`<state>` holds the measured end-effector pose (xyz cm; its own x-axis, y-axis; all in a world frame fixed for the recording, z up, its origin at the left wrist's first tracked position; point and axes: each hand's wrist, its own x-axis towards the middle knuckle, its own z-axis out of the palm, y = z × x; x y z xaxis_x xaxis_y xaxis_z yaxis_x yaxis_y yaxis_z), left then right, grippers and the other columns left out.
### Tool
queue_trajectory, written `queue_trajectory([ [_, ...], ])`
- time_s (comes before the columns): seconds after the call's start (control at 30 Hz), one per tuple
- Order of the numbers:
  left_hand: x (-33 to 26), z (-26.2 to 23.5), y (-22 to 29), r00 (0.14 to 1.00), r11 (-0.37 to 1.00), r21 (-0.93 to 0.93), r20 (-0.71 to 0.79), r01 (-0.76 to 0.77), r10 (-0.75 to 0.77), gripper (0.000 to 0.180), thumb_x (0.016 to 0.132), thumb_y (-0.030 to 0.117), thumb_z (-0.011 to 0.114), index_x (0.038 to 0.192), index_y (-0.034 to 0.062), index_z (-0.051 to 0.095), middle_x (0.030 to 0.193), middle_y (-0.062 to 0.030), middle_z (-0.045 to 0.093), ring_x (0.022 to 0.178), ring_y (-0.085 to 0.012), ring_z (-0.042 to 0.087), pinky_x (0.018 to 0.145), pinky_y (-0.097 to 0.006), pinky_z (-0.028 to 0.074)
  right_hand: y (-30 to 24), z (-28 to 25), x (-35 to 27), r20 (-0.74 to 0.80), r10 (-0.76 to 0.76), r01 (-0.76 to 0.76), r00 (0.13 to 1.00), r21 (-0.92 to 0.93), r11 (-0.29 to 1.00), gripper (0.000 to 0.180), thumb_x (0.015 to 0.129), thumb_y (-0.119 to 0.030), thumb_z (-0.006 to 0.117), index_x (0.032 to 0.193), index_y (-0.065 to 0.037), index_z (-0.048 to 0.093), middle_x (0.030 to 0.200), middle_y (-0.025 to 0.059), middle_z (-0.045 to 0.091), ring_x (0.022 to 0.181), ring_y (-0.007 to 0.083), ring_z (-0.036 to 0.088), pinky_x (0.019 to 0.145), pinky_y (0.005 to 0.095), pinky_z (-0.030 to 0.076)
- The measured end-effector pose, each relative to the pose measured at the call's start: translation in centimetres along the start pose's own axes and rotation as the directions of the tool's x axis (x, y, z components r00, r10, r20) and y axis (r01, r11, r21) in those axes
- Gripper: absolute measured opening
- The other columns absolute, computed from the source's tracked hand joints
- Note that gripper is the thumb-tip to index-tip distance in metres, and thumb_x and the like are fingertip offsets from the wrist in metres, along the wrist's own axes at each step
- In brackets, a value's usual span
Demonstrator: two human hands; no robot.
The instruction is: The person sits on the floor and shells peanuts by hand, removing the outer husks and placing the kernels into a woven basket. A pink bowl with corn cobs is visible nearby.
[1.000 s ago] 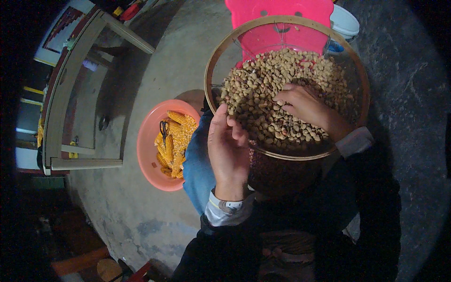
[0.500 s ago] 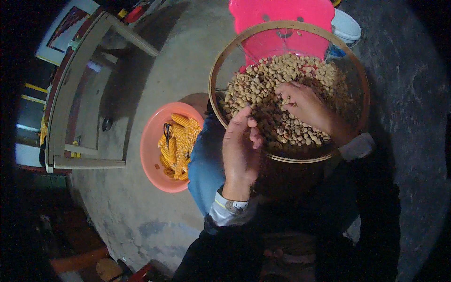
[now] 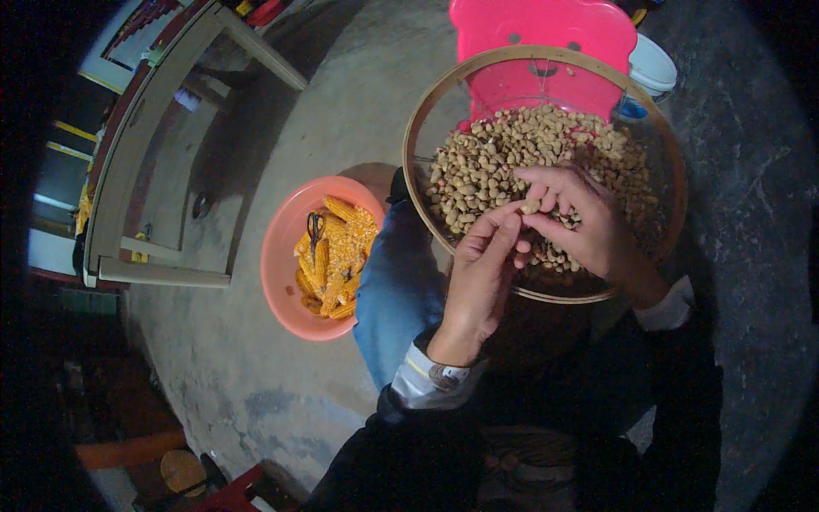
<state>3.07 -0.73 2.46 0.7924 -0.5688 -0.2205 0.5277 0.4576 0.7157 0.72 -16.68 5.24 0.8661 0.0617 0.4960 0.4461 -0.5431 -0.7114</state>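
A bare grey concrete floor point(image 3: 358, 111) carries everything here. On it sit an orange plastic basin point(image 3: 281, 256) of corn cobs point(image 3: 337, 256), a pink plastic stool point(image 3: 546, 43) and, just beside the stool, what looks like a white bucket point(image 3: 653, 64). A wooden frame point(image 3: 145, 154) stands well apart on the left.

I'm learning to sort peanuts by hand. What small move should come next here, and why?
Probably ease the pinched peanut clear of the pile: the left hand and right hand meet on it above the round sieve, where the other peanuts still lie.
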Motion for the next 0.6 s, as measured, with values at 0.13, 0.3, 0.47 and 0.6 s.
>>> queue_trajectory([
  [0.13,0.0,0.0,-0.3,0.999,0.999,-0.001,-0.019,-0.037,0.037,0.024,0.095,0.019,0.053,0.114,0.0058,0.058,0.089,0.0029,0.058,0.072,-0.0046,0.049,0.064,-0.019,0.04,-0.3,0.2,-0.1,0.028,0.044,-0.046,0.999,0.064,0.997,0.047,0.075,0.004,0.066,0.119,-0.006,0.054,0.084,0.0029,0.054,0.071,0.0101,0.051,0.065,0.0241,0.044],
  [0.3,0.1,0.2,-0.3,0.997,0.998,-0.001,-0.02,-0.07,0.069,0.021,0.094,0.016,0.054,0.111,0.006,0.058,0.085,0.0022,0.058,0.07,-0.005,0.05,0.061,-0.019,0.04,0.4,0.6,-0.2,-0.012,0.199,-0.175,0.98,0.424,0.889,0.042,0.079,0.002,0.065,0.119,-0.002,0.053,0.088,0.0031,0.057,0.077,0.0093,0.055,0.071,0.0245,0.047],
  [0.47,0.2,0.0,-0.3,0.991,0.991,0.034,0.006,-0.131,0.131,0.018,0.093,0.015,0.056,0.108,0.0052,0.058,0.087,0.0018,0.059,0.07,-0.0038,0.05,0.061,-0.018,0.04,0.4,0.3,-0.4,0.072,0.254,-0.257,0.964,0.477,0.84,0.034,0.082,-0.002,0.064,0.115,0.0,0.054,0.092,0.0046,0.059,0.084,0.0101,0.058,0.077,0.0242,0.047],
  [0.6,0.0,0.0,-0.3,0.991,0.991,0.005,-0.001,-0.137,0.137,0.017,0.092,0.014,0.058,0.106,0.0047,0.057,0.088,0.0017,0.06,0.07,-0.0036,0.051,0.062,-0.018,0.04,0.9,0.4,-0.7,0.111,0.252,-0.274,0.961,0.48,0.834,0.025,0.083,-0.003,0.063,0.107,0.0,0.058,0.094,0.0048,0.06,0.086,0.0103,0.058,0.078,0.0245,0.047],
])
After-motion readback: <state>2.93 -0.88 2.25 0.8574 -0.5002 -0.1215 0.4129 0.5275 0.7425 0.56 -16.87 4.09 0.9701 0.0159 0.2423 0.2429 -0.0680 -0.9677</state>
